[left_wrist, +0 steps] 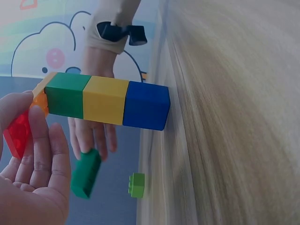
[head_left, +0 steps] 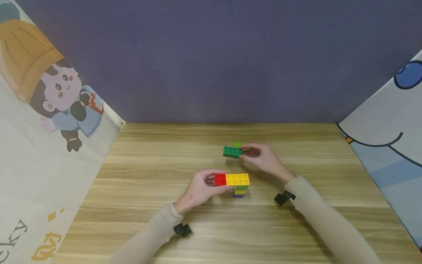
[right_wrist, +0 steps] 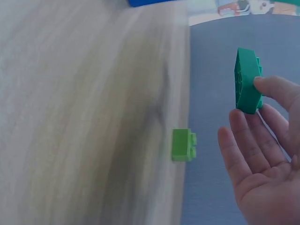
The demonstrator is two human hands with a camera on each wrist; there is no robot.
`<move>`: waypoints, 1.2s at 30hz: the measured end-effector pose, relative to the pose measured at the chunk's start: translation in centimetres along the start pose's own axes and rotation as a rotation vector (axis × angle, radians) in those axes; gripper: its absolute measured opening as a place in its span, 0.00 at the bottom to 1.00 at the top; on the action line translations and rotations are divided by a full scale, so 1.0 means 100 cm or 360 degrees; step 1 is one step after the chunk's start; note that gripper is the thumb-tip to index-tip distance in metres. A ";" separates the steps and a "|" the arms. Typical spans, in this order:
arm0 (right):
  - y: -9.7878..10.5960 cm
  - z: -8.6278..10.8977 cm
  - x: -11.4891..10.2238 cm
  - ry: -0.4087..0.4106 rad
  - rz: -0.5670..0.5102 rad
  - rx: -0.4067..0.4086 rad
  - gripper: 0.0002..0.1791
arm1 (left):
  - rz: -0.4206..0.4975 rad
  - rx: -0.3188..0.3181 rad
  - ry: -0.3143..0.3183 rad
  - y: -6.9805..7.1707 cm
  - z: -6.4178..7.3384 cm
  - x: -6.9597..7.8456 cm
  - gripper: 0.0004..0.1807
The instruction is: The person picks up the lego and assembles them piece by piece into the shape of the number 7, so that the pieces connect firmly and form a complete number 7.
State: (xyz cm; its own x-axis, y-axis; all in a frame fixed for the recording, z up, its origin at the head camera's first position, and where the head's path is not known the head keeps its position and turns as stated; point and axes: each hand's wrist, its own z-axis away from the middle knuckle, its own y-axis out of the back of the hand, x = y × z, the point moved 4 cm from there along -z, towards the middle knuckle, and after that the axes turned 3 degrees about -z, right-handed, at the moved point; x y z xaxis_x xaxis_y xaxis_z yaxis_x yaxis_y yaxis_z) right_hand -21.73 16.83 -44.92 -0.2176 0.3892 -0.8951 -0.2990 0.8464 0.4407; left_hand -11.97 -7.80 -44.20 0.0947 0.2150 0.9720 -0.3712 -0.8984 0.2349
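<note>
My left hand [head_left: 202,189] pinches a red brick [head_left: 220,179] at the left end of a long yellow brick [head_left: 238,179]. That yellow brick lies across the top of an upright stack; under it, in the left wrist view, come a green brick [left_wrist: 68,96], a yellow brick [left_wrist: 104,101] and a blue brick [left_wrist: 146,105] at the bottom. Farther back, my right hand [head_left: 263,159] holds a long dark green brick [head_left: 232,151] by its right end, between thumb and fingers. It is raised off the table and apart from the stack.
A small lime green brick [right_wrist: 181,145] sits on the wooden table [head_left: 158,154] behind the dark green one. A dark blue panel [head_left: 211,66] rises at the table's back edge, with printed panels on both sides.
</note>
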 end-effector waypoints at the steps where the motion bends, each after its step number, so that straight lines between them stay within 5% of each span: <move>1: 0.002 0.003 -0.001 0.0002 -0.0005 0.0009 0.24 | 0.0000 -0.0001 -0.0006 0.000 0.000 0.000 0.24; 19: 0.021 0.053 -0.028 0.0157 -0.0100 0.0087 0.20 | 0.0011 0.0006 -0.0030 0.000 0.000 -0.001 0.24; 28: 0.017 0.075 -0.047 0.0406 -0.0201 0.0084 0.21 | -0.0005 -0.0009 -0.0019 0.001 0.000 -0.001 0.25; 36: -0.001 0.084 -0.064 0.0612 -0.0040 0.0069 0.22 | 0.0025 0.0000 -0.0011 0.001 0.000 -0.001 0.25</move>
State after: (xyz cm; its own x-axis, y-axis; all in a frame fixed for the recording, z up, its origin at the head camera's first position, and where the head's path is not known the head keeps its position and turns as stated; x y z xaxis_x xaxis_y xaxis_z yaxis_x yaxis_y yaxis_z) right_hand -12.55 17.31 -39.75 -0.5456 0.2103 -0.8112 -0.2710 0.8717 0.4082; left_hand -11.98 -7.89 -44.29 0.0955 0.1983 0.9755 -0.3727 -0.9016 0.2198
